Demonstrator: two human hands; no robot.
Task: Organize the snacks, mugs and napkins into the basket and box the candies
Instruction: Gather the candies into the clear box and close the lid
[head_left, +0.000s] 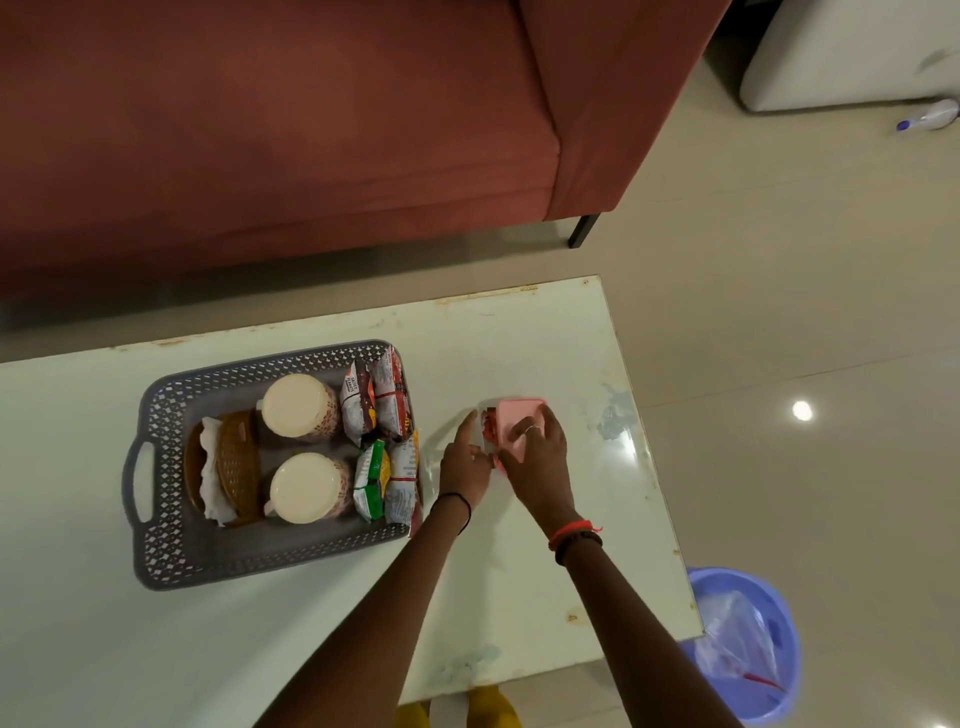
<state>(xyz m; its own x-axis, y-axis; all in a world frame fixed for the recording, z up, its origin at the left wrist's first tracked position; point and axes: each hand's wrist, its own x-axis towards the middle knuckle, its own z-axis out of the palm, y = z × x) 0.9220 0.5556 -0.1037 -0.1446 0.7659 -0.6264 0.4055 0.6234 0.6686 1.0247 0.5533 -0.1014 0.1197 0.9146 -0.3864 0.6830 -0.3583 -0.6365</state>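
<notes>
While mugs (300, 407), snacks (378, 400) and napkins (212, 475) already sit in the basket (156, 415), both hands press the pink lid onto the box (511, 423) beside it, right hand (537, 449) flat on top, left hand (465, 460) steadying, candies apparently nearly boxed.

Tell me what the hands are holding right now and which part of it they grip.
The right hand lies on the pink lid of the small candy box, fingers over its top. The left hand steadies the box's left side. Neither lifts it.
</notes>
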